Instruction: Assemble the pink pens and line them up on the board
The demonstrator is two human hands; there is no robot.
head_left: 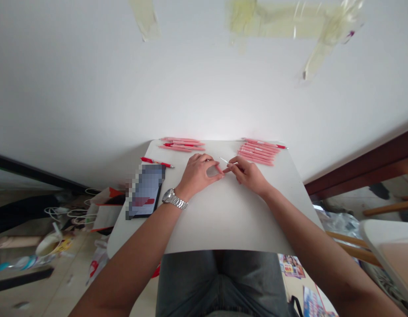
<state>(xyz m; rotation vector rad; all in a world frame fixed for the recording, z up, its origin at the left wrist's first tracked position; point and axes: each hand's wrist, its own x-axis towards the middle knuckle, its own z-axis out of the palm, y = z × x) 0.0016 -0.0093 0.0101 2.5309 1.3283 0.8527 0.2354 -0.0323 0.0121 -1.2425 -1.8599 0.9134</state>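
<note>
Left hand: the left hand [197, 175] rested on the bench [223, 211], fingers pinched on a pink pen part [218, 169]
Right hand: the right hand [247, 174] held a thin white refill [226, 161], fingers closed around it, tip just beside the pen part
Pens: a left pile [182, 144] and a right pile [260, 152] lay at the far edge
Phone: a phone [146, 191] lay near the left wrist

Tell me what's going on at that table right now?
A person sits at a small white table, both hands meeting at its middle. The left hand pinches a pink pen barrel, and the right hand holds a thin refill at its end. Pink pens lie in two piles, one at the far left and one at the far right. A phone lies at the left edge.
</note>
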